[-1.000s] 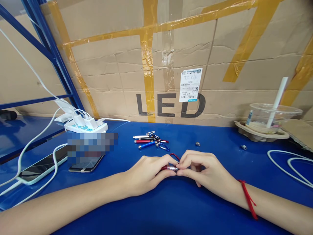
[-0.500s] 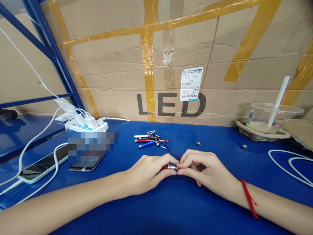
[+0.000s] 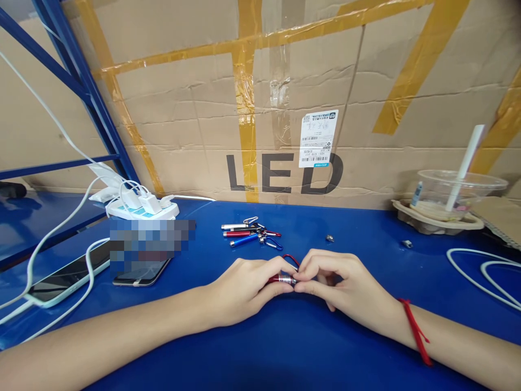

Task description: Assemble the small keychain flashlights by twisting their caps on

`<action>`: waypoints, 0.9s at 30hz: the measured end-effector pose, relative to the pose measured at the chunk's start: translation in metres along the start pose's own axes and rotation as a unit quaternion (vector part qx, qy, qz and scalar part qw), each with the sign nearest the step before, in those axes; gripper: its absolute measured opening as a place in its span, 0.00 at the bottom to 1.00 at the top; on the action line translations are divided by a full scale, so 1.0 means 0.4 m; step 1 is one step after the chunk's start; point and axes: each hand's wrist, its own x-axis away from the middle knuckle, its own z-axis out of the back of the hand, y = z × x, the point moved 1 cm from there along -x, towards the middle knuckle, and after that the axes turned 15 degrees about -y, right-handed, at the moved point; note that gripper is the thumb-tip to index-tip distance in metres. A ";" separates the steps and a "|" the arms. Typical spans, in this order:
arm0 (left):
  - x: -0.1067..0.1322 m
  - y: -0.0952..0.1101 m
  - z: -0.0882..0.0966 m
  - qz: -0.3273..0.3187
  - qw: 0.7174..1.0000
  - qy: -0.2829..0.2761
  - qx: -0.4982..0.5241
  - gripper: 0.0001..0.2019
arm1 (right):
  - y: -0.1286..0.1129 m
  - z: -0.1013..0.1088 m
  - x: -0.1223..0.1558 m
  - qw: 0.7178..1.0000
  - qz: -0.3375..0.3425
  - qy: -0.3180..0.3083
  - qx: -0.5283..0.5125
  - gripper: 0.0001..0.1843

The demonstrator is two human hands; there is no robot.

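Observation:
Over the middle of the blue table, my left hand (image 3: 254, 282) pinches the body of a small red keychain flashlight (image 3: 280, 279) with a silver band. My right hand (image 3: 336, 274) has its thumb and fingertips closed on the flashlight's right-hand end, touching my left fingertips. A red carabiner clip (image 3: 291, 259) shows just behind the fingers. The very tip between the right fingers is mostly hidden. Beyond my hands lie several similar keychain flashlights (image 3: 244, 240) in silver, black, red and blue, with clips attached.
Two small metal pieces (image 3: 329, 238) lie apart behind my right hand. Phones (image 3: 140, 276), white cables and a power strip (image 3: 169, 210) take up the left. A plastic cup with a straw (image 3: 443, 198) sits in a pulp tray at right. A large cardboard box (image 3: 195, 125) stands behind.
Both hands keep the same hold on the red flashlight, with hardly any visible movement. The view has shifted very slightly.

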 end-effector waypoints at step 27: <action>-0.001 0.003 0.000 0.008 1.000 -0.001 -0.012 0.11 | -0.002 -0.002 0.002 1.000 -0.005 0.001 0.000 0.14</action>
